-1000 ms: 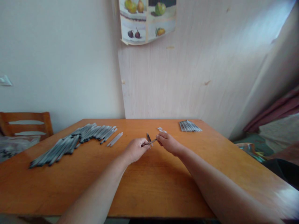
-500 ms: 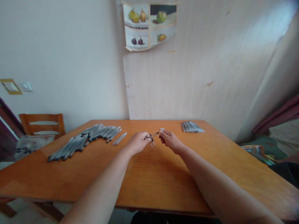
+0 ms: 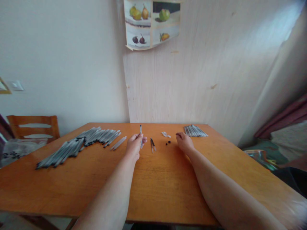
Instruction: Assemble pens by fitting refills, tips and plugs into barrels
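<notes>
My left hand (image 3: pixel 135 144) is closed around a slim pen (image 3: pixel 141 129), which stands nearly upright with its dark end up. My right hand (image 3: pixel 184 142) has its fingers curled together above the table; what they hold, if anything, is hidden. Between the hands lie two thin ink refills (image 3: pixel 153 145) with dark ink and pale ends. Small black plugs (image 3: pixel 169 141) rest just left of my right hand. Behind them is a little cluster of white caps (image 3: pixel 165 134).
A big spread of pens (image 3: pixel 72 148) covers the table's left side, with a few clear pen barrels (image 3: pixel 118 143) beside it. At the back right lies a neat row of pens (image 3: pixel 195 131). A wooden chair (image 3: pixel 33 127) stands past the left edge of the table (image 3: pixel 153 191).
My hands have moved apart, the right one to the right. The refills now lie on the table between them, and my left hand holds a pen nearly upright. The view has shifted slightly right.
</notes>
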The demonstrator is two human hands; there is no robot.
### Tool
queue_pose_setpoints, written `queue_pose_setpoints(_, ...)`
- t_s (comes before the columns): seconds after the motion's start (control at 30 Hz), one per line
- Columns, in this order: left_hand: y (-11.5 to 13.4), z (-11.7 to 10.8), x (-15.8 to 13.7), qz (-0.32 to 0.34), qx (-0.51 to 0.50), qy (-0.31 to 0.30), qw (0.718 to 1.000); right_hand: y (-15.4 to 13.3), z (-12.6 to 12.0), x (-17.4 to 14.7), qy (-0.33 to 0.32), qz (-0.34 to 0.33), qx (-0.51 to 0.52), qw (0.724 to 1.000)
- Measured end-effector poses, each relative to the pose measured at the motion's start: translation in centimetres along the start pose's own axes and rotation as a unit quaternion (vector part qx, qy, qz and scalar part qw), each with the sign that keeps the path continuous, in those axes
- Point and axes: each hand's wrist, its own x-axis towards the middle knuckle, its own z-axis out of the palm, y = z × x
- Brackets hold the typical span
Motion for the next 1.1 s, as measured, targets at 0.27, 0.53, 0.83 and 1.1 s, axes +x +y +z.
queue_pose_setpoints(0.27, -0.5, 0.2, 0.3, -0.027, -0.01, -0.008, 1.0, 0.1, 1.4, 0.1, -0.051, -0.016, -0.032, 0.998)
queue_pose_setpoints(0.53, -0.8, 0.8, -0.1, -0.057, -0.015, -0.005, 0.998, -0.1, 1.5, 1.9, -0.07, 0.044, -0.085, 0.993)
queue_pose_setpoints(0.83, -0.6, 0.9, -0.3, -0.061, -0.015, -0.004, 0.998, -1.6, 2.3, 4.0, -0.111, 0.02, -0.11, 0.988)
queue_pose_setpoints(1.1, -0.4, 0.9, -0.4, -0.062, -0.008, -0.01, 0.998, -1.5, 3.4, 4.6, -0.112, 0.035, -0.118, 0.986)
